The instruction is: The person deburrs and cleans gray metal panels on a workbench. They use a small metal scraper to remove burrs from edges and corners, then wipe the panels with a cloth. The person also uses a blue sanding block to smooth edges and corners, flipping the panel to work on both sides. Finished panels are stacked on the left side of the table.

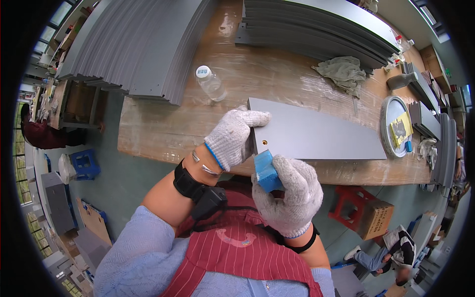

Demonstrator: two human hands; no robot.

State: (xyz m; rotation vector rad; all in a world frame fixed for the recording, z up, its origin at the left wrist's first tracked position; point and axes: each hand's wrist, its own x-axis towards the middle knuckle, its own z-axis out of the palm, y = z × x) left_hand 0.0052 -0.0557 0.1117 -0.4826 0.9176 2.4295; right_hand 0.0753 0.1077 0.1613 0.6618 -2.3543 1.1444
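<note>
A flat grey panel (316,131) lies near the front edge of the table, with a small brass-coloured hole close to its left end. My left hand (232,133), in a white knit glove, grips that left end, thumb on top and the other fingers down the side and partly hidden. Just in front of the panel's near left corner, my gloved right hand (292,195) pinches a blue block (267,171), which looks like a sanding sponge. Whether the block touches the panel's edge I cannot tell.
Stacked grey panels (143,44) stand at the far left, more panels (316,34) at the back. A clear bottle (212,84), a crumpled cloth (341,72) and a round lid (391,123) with a yellow packet are on the table. A red stool (349,205) and cardboard box (375,220) stand below.
</note>
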